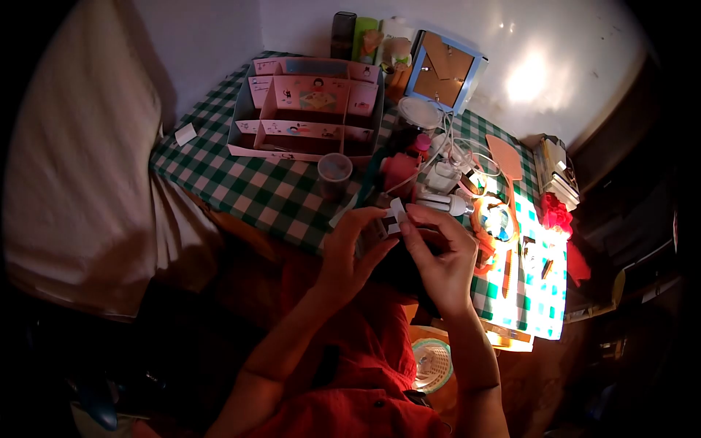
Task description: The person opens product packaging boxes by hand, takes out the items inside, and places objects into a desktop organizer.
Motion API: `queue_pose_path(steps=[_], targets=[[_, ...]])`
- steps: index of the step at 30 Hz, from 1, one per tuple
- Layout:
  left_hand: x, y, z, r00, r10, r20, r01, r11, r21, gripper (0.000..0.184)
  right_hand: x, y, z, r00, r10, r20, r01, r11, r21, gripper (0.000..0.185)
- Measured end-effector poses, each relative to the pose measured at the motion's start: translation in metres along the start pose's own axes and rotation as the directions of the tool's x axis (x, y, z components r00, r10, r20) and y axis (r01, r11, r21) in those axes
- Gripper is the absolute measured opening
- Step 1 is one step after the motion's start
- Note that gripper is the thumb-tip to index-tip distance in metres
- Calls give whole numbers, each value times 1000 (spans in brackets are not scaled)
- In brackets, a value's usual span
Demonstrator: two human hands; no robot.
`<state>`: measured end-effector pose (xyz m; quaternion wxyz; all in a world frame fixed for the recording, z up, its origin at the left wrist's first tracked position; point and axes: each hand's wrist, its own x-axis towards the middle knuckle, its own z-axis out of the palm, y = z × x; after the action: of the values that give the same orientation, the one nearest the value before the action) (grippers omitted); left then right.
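Near the table's front edge, I hold a small white box (394, 217) up between both hands; its end flaps stand open. My left hand (347, 255) grips the box's body between thumb and fingers. With thumb and forefinger, my right hand (445, 259) pinches the flap end. What is inside the box cannot be made out. Just beyond my hands lie a white spiral light bulb (445, 204) and a pink bottle (399, 171). A clear plastic cup (334, 175) stands past my left hand.
A pink compartment organizer (307, 149) sits on the green checked tablecloth (219, 175). White cables and a charger (442, 177) clutter the middle. A blue-framed picture (447, 71) leans on the wall. Right of it are a stack of books (556, 171) and a red flower (556, 213). A basket (432, 365) is below.
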<state>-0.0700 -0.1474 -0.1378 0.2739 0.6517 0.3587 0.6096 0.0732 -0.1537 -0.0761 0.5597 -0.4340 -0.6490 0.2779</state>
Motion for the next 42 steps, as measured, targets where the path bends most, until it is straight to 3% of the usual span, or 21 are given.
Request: queue_pose_path(steps=[3,9,11,12,14,21,23,24,25,27,29,31,32,33,35,39,41,42], targets=[[-4,0,5,998,-20,-57,21,1000,21,42,2,-5,2,997,-63,47,69,987,-145,20],[-11,1,13,993,-17,-117,25,997,67,45,-1,-11,2,986,-133,97,153,957,-245,21],[-12,-2,16,983,61,-176,-43,994,103,46,-2,-13,1,983,-152,101,175,942,-286,21],[-10,1,14,983,60,-175,-43,994,102,46,-3,-14,1,978,-177,113,206,916,-343,21],[-5,11,10,985,149,-83,-122,954,273,47,-5,-14,1,972,-201,125,235,887,-399,21],[-12,6,12,972,213,-100,-177,942,286,45,-20,1,5,941,-296,165,339,805,-487,30],[-12,4,11,984,136,-115,-101,958,267,45,-27,2,8,965,-203,164,259,828,-497,34],[-15,1,11,992,58,-109,-35,978,207,46,-27,3,8,961,-233,152,278,841,-465,32],[-16,0,13,993,65,-102,-44,979,199,46,-26,4,7,961,-236,143,276,836,-474,32],[-22,2,18,992,60,-112,-45,991,129,49,-25,5,4,981,-188,45,192,927,-323,26],[-26,6,19,990,110,-91,-93,980,175,53,-24,4,-2,985,-171,11,166,933,-320,19],[-22,20,20,998,61,-5,-58,968,243,58,-19,9,-20,986,113,-122,-110,993,35,15],[-21,22,17,994,79,72,-101,923,371,62,-14,9,-32,973,169,-157,-148,980,133,14],[-22,21,18,994,78,72,-99,924,370,62,-10,15,-40,972,187,-144,-158,969,188,16],[-25,16,17,987,-82,138,37,952,303,58,-8,21,-47,968,238,-80,-221,958,180,19],[-17,24,-4,999,-15,35,1,925,379,51,-4,24,-68,949,316,-16,-316,949,-22,22],[-14,25,-17,998,-53,-23,58,933,355,47,-4,19,-49,995,101,-25,-103,990,-94,21],[-12,23,-20,999,-24,-27,32,922,386,49,-5,10,-42,994,-78,71,95,955,-280,25]])
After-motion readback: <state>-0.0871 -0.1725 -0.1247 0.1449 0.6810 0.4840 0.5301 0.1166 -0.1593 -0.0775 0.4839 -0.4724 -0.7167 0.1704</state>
